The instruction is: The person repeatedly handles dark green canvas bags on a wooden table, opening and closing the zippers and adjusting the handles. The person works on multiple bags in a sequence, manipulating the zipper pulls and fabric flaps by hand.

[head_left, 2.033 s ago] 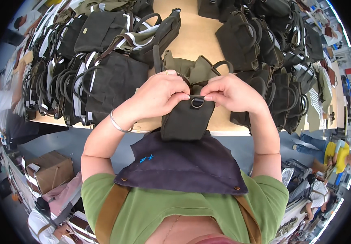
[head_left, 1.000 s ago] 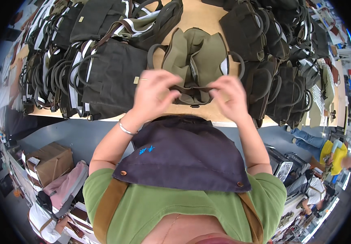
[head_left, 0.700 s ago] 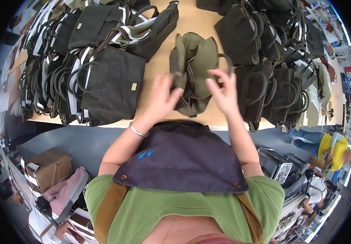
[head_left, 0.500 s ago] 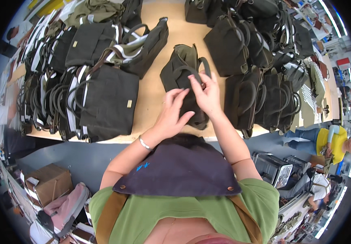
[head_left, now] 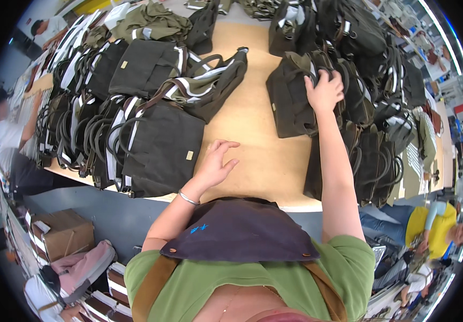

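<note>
My right hand [head_left: 325, 92] is at the top of a dark olive handbag [head_left: 290, 99] in the right-hand group, beside its handles. Its fingers are apart and bent; the thumb points up along the bag's top edge. Whether the fingertips press on the bag is hard to see. Over the wooden table [head_left: 247, 137] my left hand [head_left: 216, 163] hovers open, holding nothing. Nearest to it stands a dark handbag [head_left: 169, 147] with a small pale label, at the front of the left group. Another dark bag [head_left: 223, 88] with its lining showing leans behind that one.
More dark bags [head_left: 368, 166] stand in rows along the right side. Olive fabric [head_left: 153, 24] lies heaped at the far left. A cardboard box [head_left: 62, 233] sits low at the left. A person in a yellow top [head_left: 430, 228] is at the right, and another person [head_left: 9, 129] at the left.
The bag from the table's middle now stands at the right group, where my right hand has moved. My left hand has come away from that bag and hangs over the table.
</note>
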A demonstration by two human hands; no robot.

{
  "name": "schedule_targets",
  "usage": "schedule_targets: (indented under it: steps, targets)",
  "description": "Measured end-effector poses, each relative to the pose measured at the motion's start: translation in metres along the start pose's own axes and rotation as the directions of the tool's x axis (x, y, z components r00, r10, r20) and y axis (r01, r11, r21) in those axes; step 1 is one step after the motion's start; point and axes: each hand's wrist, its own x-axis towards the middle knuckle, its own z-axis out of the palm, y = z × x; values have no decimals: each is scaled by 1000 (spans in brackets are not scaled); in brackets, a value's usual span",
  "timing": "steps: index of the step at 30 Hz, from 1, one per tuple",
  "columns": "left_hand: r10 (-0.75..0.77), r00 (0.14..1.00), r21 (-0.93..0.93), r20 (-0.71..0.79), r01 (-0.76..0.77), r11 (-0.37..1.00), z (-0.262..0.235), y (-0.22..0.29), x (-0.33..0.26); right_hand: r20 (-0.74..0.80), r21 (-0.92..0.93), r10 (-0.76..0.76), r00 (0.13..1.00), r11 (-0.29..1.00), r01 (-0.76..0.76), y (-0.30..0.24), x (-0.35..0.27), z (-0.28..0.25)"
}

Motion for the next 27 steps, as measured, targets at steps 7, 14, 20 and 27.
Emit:
schedule_targets:
  steps: [7, 14, 20, 27]
  targets:
    - [-102, 995, -133, -9, 100, 986, 2, -24, 8, 516, 796, -242, 822, 489, -356, -150, -60, -7]
    - [-339, 789, -260, -513, 234, 937, -16, -81, 7, 481, 869, -296, 826, 38, -493, -201, -42, 16]
    - [-552, 809, -928, -200, 24, 371, -35, -75, 11, 386, 694, -586, 713, -325, -643, -86, -41, -55]
    - [-470, 666, -659, -579, -43, 751, -40, -87, 29, 629, 704, -235, 741, -231, -671, 44, -108, -82]
